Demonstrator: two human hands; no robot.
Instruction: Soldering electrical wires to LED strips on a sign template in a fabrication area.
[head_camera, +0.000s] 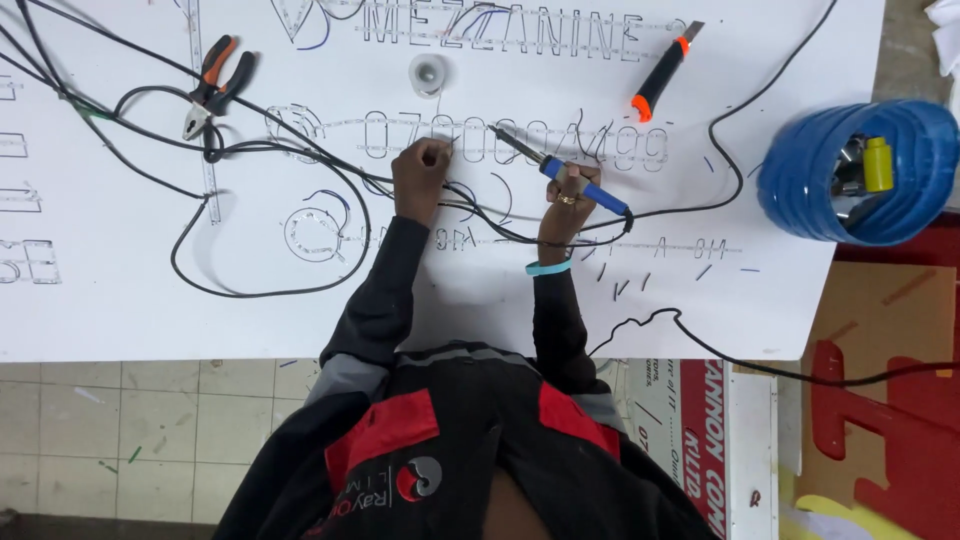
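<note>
My right hand (566, 205) grips a blue-handled soldering iron (560, 170); its dark tip points left toward the strip of small lights (520, 150) laid along outlined digits on the white board (450, 290). My left hand (420, 175) is closed, fingers pinched around a thin wire or solder strand at the same strip, just left of the iron's tip. A turquoise band sits on my right wrist, a ring on one finger. Black cables cross the board around both hands.
Orange-handled pliers (215, 85) lie at the upper left. A solder spool (428, 75) sits above my left hand. An orange-and-black cutter (662, 72) lies upper right. A blue coiled hose (850, 170) holding a yellow item stands right. Red cut-out shapes (880, 430) lie lower right.
</note>
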